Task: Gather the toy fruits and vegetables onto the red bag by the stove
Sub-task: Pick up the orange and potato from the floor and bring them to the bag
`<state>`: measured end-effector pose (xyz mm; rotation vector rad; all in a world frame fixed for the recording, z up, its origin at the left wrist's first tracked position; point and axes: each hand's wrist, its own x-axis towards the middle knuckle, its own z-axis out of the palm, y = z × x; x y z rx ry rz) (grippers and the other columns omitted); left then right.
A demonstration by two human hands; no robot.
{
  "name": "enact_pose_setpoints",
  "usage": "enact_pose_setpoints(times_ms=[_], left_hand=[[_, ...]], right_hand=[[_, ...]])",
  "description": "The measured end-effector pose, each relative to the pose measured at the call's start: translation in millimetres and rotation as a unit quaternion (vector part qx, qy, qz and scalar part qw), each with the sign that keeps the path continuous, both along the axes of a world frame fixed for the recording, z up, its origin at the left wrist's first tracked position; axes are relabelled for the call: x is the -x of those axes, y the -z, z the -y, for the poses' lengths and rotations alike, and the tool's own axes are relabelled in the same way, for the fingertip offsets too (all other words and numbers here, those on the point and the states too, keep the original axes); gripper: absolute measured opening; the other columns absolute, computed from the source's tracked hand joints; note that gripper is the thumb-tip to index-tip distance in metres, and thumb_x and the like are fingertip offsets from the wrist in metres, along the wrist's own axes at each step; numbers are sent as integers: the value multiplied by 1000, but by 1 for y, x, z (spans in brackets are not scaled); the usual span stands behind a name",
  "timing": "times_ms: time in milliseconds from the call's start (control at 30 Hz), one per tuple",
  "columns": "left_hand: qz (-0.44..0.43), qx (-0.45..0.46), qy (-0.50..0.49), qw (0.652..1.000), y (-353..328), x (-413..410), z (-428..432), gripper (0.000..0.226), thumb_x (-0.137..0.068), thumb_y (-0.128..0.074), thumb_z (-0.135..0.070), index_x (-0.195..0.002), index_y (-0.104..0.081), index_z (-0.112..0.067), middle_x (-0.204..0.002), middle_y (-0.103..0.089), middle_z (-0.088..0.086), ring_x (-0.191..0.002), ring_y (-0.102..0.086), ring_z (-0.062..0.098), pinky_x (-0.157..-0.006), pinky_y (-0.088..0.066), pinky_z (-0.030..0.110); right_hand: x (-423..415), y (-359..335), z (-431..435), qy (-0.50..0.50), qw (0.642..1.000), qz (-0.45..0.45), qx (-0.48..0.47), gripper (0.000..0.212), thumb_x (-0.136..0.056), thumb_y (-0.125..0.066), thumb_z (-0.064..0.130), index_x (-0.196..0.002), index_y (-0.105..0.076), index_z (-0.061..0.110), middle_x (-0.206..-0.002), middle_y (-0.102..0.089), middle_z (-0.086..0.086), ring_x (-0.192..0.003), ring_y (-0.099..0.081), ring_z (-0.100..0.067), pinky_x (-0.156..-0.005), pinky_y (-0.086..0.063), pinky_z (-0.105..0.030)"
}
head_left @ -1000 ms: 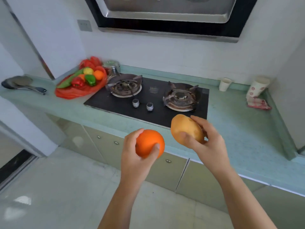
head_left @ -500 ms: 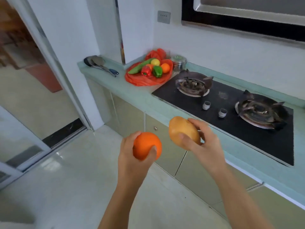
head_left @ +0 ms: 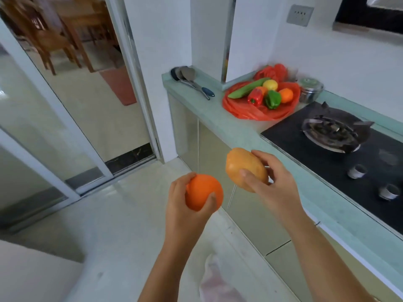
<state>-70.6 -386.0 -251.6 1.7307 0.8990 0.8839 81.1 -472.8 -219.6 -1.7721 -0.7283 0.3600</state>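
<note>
Left hand [head_left: 187, 205] grips the toy orange [head_left: 204, 191]; right hand [head_left: 271, 186] grips the toy mango [head_left: 245, 168]. Both are held near, well short of the far red bag [head_left: 246, 111]. Judged light, rigid, smooth; girth grip suits.

A pale green stone worktop [head_left: 239, 131] runs along the white wall. At its far left end lie steel cooking utensils [head_left: 189, 80], a ladle and a spatula side by side, one with a dark blue handle pointing right. A round steel container with a lid [head_left: 310, 89] stands near the back wall. A grey wall socket [head_left: 300, 15] sits high on the wall, with the black edge of a range hood [head_left: 370, 14] to its right. Pale glossy cabinet doors [head_left: 185, 118] close the space under the worktop. A crumpled translucent plastic bag [head_left: 216, 284] lies on the light tiled floor [head_left: 109, 214]. To the left, a glass sliding door in a silver frame [head_left: 54, 118] shows brown wooden chairs [head_left: 50, 40] and a reddish floor mat [head_left: 118, 86] beyond.
</note>
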Motion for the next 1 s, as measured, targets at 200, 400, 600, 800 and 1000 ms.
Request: enact_pose_setpoints(times_ms=[200, 400, 600, 800, 1000], left_hand=[[-14, -30, 3, 999, -12, -64, -67, 52, -74, -75, -21, -107, -42, -44, -106, -43, -26, -94, -42, -21, -72, -39, 13], [-23, -49, 22, 998, -32, -134, -129, 50, -74, -75, -28, -102, -41, -51, -108, -43, -27, -97, -42, -20, -72, -39, 11], [-21, -42, 28, 999, -24, -178, -169, 48, -72, -74, -32, -102, -42, -50, -107, -44, -26, -96, -45, -15, -69, -42, 14], [-24, -27, 53, 998, -8, -211, -204, 46, -63, -66, -46, -104, -45, -47, -109, -46, -26, -99, -45, -14, -75, -46, 19], [-19, -21, 104, 994, 3, -244, -262, 45, -65, -65, -44, -104, -44, -49, -111, -45, -27, -103, -43, -15, -75, -45, 19]], right_hand=[[-67, -5, -73, 2, 1000, 4, -18, 49, -73, -73, 37, -118, -53, 37, -115, -53, 15, -103, -51, -7, -75, -46, -23], [-134, -18, -130, -9, 999, 5, -37, 51, -73, -73, 39, -120, -51, 35, -111, -52, 21, -103, -51, -7, -77, -42, -17], [-176, -8, -163, 18, 999, -7, -29, 57, -64, -65, 47, -118, -53, 36, -109, -49, 29, -102, -50, -2, -76, -39, -14], [-202, 6, -184, 71, 997, -18, 0, 49, -73, -75, 31, -117, -55, 35, -107, -52, 25, -102, -50, -9, -81, -41, -20], [-221, 14, -222, 130, 991, -17, 16, 48, -73, -73, 30, -117, -55, 34, -113, -55, 13, -104, -50, -10, -84, -41, -27]])
